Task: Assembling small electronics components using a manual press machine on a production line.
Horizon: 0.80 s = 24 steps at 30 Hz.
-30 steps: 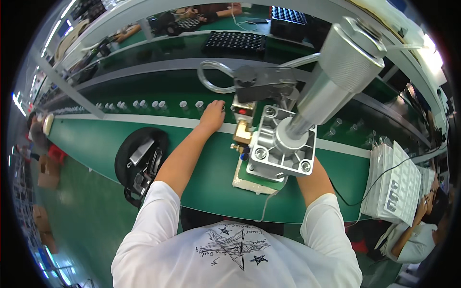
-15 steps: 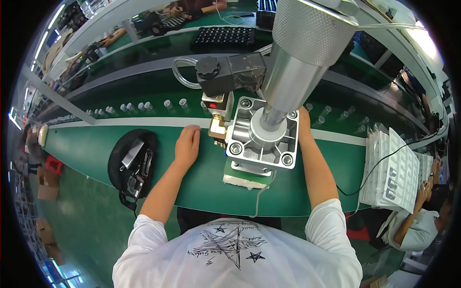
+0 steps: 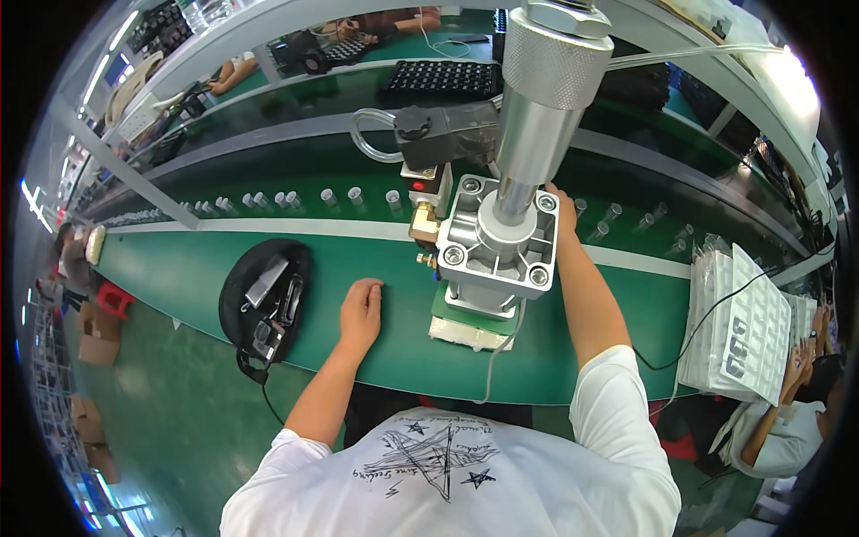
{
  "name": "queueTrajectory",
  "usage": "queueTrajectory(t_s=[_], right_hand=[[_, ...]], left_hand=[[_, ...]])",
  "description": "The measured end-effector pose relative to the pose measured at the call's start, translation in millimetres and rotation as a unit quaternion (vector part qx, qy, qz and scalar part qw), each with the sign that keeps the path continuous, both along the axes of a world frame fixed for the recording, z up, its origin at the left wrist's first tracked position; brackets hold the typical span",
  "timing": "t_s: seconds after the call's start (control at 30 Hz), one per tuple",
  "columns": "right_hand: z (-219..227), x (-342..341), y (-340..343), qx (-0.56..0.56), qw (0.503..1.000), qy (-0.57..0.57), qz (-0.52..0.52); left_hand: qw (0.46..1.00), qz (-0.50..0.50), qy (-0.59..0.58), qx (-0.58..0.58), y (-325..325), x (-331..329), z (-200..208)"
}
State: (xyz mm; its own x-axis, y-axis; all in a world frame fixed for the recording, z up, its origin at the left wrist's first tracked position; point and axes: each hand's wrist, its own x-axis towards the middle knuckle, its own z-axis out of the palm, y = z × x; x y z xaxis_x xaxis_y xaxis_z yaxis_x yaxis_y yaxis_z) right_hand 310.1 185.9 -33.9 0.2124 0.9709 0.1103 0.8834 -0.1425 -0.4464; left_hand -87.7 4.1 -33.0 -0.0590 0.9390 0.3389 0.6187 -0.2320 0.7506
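Observation:
A pneumatic press (image 3: 499, 237) with a square metal body and a knurled cylinder stands in front of me on a green block with a pale base (image 3: 472, 333). My left hand (image 3: 361, 313) rests over the bench, left of the press, with its fingers curled in. Whatever it may hold is hidden. My right hand (image 3: 564, 215) reaches past the press's right side toward the far strip. The press covers most of its fingers, so its grip does not show. Small clear cylindrical parts with white tops (image 3: 355, 196) stand in a row beyond the bench edge.
On the left of the green bench (image 3: 170, 264) lies a black pouch (image 3: 264, 309) with devices and a cable. White trays (image 3: 735, 322) are stacked at the right. More clear cylinders (image 3: 612, 213) stand far right. Other people sit across and at the right.
My left hand has drawn back toward me from near the far bench edge, its fingers now curled. My right hand stays behind the press. The whole view has shifted slightly.

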Motion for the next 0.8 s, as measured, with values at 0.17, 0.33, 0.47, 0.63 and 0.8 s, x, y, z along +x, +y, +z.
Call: queueTrajectory(t_s=[0.17,0.33,0.47,0.63,0.8], right_hand=[[-5,-3,-32,0.126,0.943,0.300,0.076],[77,-39,-167,0.013,0.952,0.273,0.142],[88,-77,-217,0.007,0.948,0.215,0.235],[67,-96,-217,-0.064,0.943,0.187,0.267],[60,-97,-223,0.004,0.948,0.171,0.270]], left_hand=[[1.000,0.005,-0.007,0.006,-3,-3,-5],[0.999,-0.044,0.003,0.032,-10,11,14],[0.992,-0.118,0.006,0.051,-19,45,35],[0.970,-0.238,0.001,0.044,-21,78,40],[0.963,-0.266,0.025,0.032,-24,91,36]])
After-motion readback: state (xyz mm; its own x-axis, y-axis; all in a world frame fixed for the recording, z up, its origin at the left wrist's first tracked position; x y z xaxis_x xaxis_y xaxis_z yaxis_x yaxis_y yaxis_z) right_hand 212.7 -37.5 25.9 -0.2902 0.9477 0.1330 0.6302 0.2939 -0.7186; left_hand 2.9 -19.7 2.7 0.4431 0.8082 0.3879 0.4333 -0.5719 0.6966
